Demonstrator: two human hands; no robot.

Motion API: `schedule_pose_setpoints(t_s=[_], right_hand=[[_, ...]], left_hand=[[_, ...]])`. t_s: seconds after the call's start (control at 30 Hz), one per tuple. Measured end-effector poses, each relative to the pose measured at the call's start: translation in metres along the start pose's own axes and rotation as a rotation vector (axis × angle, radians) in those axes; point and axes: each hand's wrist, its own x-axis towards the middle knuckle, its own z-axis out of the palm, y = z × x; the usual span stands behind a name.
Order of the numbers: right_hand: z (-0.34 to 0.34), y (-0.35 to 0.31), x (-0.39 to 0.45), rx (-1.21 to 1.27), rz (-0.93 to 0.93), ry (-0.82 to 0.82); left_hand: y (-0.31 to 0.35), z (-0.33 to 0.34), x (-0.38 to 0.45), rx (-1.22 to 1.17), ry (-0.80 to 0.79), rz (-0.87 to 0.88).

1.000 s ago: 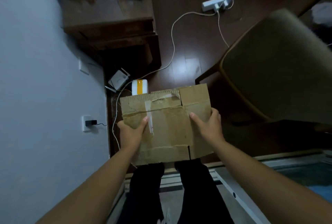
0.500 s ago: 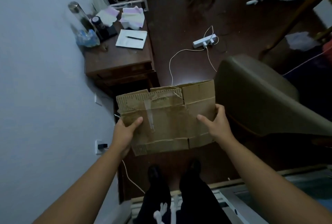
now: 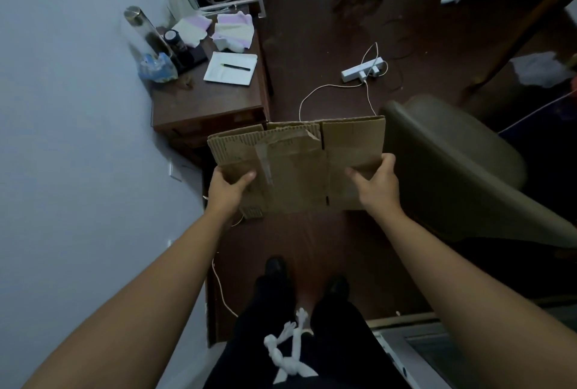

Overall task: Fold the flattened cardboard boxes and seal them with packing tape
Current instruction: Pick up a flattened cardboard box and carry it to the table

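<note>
A: Start at the left. What has the left hand (image 3: pixel 227 189) got?

B: The left edge of the flattened cardboard box (image 3: pixel 296 167). The thumb lies over the near face and the fingers are tucked behind it, so it is a pinch on the sheet.

A: And where is the box itself?

B: In the air in front of the person, held between the two grips above the dark wooden floor (image 3: pixel 315 54). It is flat and roughly level, flaps at the far edge. A strip of old clear tape (image 3: pixel 265 164) runs down its face just right of the left thumb (torn and wrinkled, as far as I can make out).

A: What lies out beyond the left grip?

B: A pale wall (image 3: pixel 78 107) on the outer side. Farther out stands a brown bedside table (image 3: pixel 212 101), with a notepad (image 3: pixel 231 68) and a pen (image 3: pixel 235 66) lying on it.

A: Past the box, between the grips?

B: A white power strip (image 3: pixel 362 69) on the floor, well apart from the box, its cord trailing back toward the box's far edge.

A: And the right hand (image 3: pixel 376 184)?

B: It holds the right edge in the same manner, thumb on the near face, fingers wrapped behind. Just outside that grip is an olive-green chair (image 3: pixel 452 167).
</note>
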Motion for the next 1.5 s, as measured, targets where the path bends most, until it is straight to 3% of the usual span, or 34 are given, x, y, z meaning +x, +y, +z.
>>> schedule_pose_setpoints(t_s=[0.43,0.73,1.2,1.5], right_hand=[[0.040,-0.054,0.102,-0.064,0.077,0.125],[0.074,-0.117,0.183,-0.023,0.078,0.182],[0.037,-0.178,0.320,0.016,0.016,0.245],[0.009,-0.189,0.427,0.044,0.112,0.216]], left_hand=[[0.059,0.030,0.147,0.060,-0.152,-0.019],[0.126,0.035,0.252,0.070,-0.170,0.033],[0.219,0.120,0.347,0.086,-0.151,0.160],[0.276,0.209,0.409,0.138,-0.116,0.183]])
